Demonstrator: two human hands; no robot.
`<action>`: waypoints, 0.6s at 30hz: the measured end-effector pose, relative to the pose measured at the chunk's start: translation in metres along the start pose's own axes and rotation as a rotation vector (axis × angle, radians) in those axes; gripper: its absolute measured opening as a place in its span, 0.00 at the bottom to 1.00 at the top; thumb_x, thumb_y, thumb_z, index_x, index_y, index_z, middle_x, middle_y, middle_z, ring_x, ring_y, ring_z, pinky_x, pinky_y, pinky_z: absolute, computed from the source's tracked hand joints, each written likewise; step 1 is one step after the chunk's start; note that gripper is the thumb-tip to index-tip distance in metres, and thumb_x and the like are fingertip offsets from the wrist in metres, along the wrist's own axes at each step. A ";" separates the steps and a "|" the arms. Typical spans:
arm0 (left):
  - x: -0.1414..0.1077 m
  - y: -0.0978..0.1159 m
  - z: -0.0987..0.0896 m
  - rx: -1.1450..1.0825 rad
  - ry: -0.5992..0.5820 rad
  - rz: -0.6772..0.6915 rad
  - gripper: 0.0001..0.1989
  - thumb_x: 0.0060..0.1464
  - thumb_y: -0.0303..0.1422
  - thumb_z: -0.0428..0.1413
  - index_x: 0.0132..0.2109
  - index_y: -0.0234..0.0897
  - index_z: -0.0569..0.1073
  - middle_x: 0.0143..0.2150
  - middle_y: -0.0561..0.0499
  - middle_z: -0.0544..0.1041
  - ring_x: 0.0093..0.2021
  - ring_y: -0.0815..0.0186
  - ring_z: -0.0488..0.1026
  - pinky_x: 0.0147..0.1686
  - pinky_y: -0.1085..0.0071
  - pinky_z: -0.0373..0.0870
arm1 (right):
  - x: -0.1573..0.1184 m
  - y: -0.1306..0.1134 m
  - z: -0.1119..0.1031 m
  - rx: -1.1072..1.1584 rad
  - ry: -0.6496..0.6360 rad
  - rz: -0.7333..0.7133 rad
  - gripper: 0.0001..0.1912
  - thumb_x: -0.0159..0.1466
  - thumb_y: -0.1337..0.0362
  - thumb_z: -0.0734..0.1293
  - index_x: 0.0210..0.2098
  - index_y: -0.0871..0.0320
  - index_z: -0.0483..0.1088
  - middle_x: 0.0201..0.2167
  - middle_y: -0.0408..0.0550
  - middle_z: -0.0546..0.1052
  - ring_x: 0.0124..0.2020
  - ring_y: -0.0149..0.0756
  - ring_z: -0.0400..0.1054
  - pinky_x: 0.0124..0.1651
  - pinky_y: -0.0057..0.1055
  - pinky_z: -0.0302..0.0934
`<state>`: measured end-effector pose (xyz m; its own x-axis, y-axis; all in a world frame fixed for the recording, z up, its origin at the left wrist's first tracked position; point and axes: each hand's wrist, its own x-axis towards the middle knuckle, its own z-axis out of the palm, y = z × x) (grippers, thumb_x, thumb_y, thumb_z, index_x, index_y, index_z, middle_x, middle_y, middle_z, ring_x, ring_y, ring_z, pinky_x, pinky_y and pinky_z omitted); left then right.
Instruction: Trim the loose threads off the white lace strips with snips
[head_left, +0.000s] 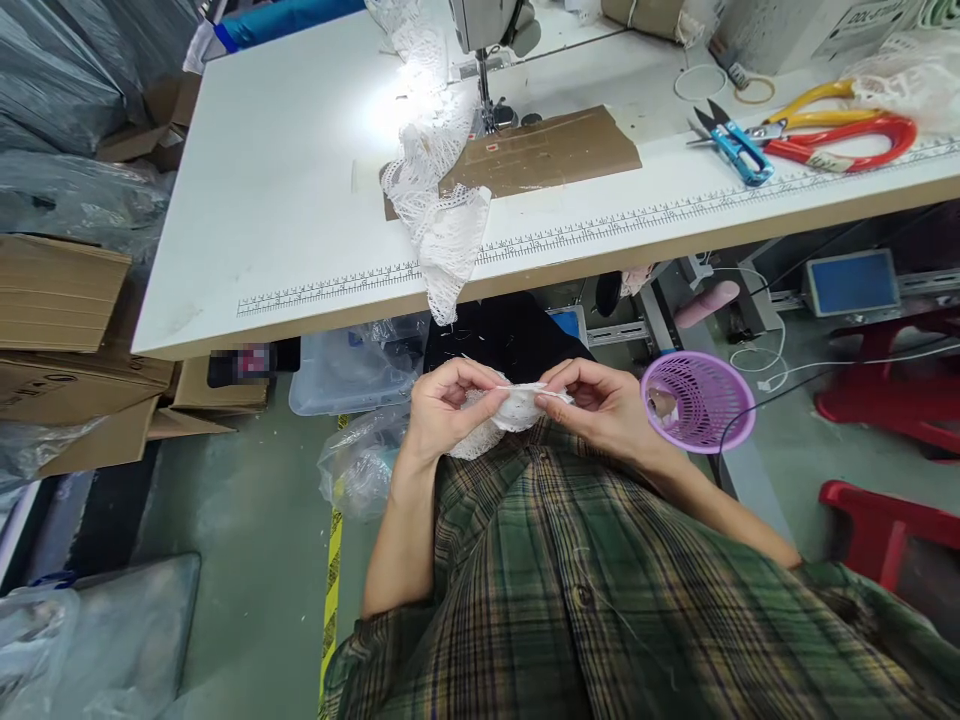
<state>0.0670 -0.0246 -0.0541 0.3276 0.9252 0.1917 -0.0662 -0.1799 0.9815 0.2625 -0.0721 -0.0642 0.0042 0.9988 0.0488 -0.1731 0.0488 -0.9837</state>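
Green plaid shirt (555,560) cloth fills the foreground, and just beyond it both hands work over the lap. Thumb and fingers of the left hand (452,408) pinch one end of a white lace piece (517,408); the right hand (600,405) pinches its other end, the edge held between them and the rest hanging below. Near the right forearm stands a purple mesh basket (699,392). Ahead, a second lace length (454,235) droops over the white sewing table (277,170)'s front edge, reaching back beside the sewing machine (480,25). Blue thread snips (739,150) touch scissors (874,145) with red and yellow handles.
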 end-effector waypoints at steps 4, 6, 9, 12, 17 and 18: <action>-0.002 -0.004 0.000 -0.024 -0.004 -0.076 0.18 0.47 0.30 0.70 0.41 0.37 0.71 0.34 0.51 0.82 0.34 0.66 0.80 0.34 0.73 0.75 | 0.003 0.005 0.001 0.063 0.012 0.029 0.13 0.55 0.58 0.78 0.27 0.57 0.73 0.32 0.46 0.78 0.31 0.31 0.72 0.34 0.29 0.67; -0.004 -0.005 -0.002 -0.005 -0.027 -0.098 0.22 0.45 0.31 0.71 0.44 0.37 0.69 0.35 0.50 0.82 0.35 0.65 0.81 0.34 0.73 0.75 | 0.003 0.007 0.000 0.079 0.007 0.028 0.13 0.55 0.58 0.78 0.27 0.57 0.72 0.32 0.46 0.78 0.31 0.31 0.72 0.33 0.28 0.67; -0.006 -0.008 -0.004 0.026 -0.046 -0.103 0.25 0.46 0.32 0.71 0.47 0.37 0.68 0.37 0.49 0.83 0.36 0.65 0.81 0.35 0.73 0.75 | 0.003 0.009 0.000 0.075 0.013 0.020 0.14 0.54 0.58 0.78 0.26 0.57 0.73 0.31 0.46 0.78 0.30 0.31 0.72 0.33 0.28 0.67; -0.008 -0.010 -0.005 0.036 -0.037 -0.096 0.26 0.47 0.32 0.70 0.50 0.38 0.68 0.37 0.49 0.83 0.37 0.65 0.81 0.36 0.72 0.75 | 0.003 0.009 0.000 0.062 0.011 0.003 0.13 0.54 0.58 0.79 0.27 0.57 0.73 0.31 0.46 0.79 0.30 0.31 0.72 0.33 0.29 0.68; -0.008 -0.011 -0.004 0.041 -0.022 -0.111 0.25 0.49 0.36 0.69 0.51 0.37 0.68 0.37 0.48 0.83 0.37 0.64 0.81 0.37 0.70 0.75 | 0.003 0.009 0.001 0.030 0.011 -0.007 0.14 0.54 0.56 0.79 0.26 0.56 0.73 0.30 0.46 0.78 0.31 0.32 0.72 0.34 0.31 0.69; -0.008 -0.011 -0.004 0.036 -0.021 -0.114 0.25 0.50 0.36 0.69 0.51 0.37 0.68 0.37 0.48 0.83 0.37 0.64 0.81 0.37 0.70 0.75 | 0.003 0.009 0.001 0.030 0.014 -0.010 0.14 0.54 0.56 0.79 0.26 0.56 0.73 0.30 0.45 0.78 0.31 0.32 0.72 0.34 0.31 0.69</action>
<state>0.0617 -0.0288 -0.0668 0.3511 0.9331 0.0781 0.0068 -0.0859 0.9963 0.2600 -0.0688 -0.0732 0.0194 0.9983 0.0559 -0.2021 0.0586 -0.9776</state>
